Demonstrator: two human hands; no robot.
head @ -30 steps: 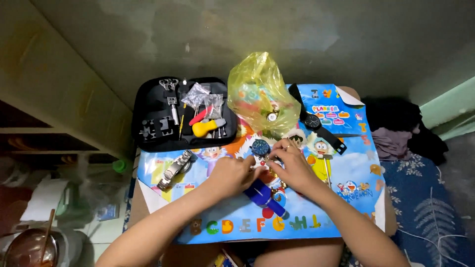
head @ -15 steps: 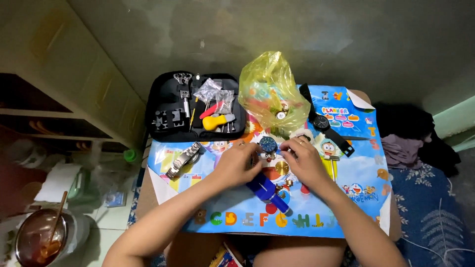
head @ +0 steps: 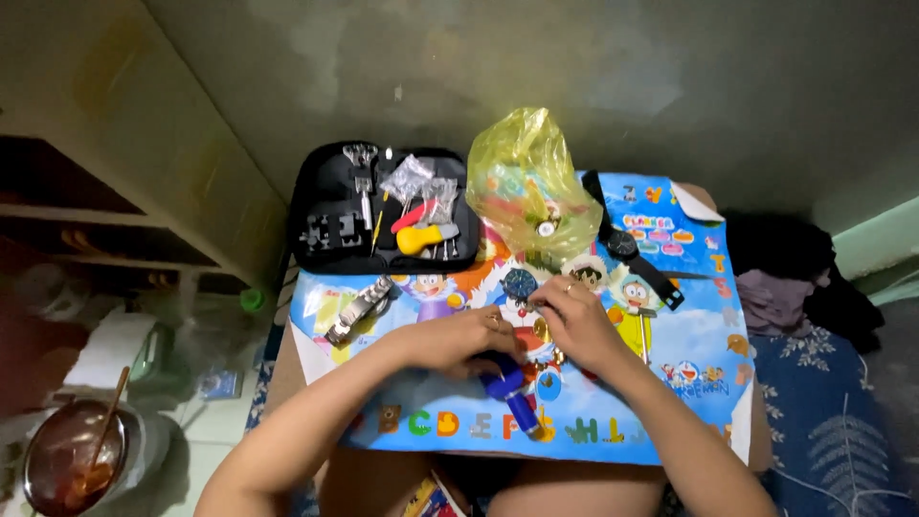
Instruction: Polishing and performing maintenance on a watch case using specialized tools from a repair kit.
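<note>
While the left hand [head: 469, 337] grips a blue tool [head: 507, 391], the right hand [head: 574, 321] pinches something small

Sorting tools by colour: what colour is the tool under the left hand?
Blue; the tool under the left hand shows best in the head view.

Person, seen from above, lower half of the frame. Two forearms, bare to the elbows, no sleeves in view. Left hand [head: 466, 337], lower centre: one ring on a finger. Right hand [head: 572, 321], just right of centre: one gold-coloured ring on a finger. No watch, bracelet or glove on either wrist.
</note>
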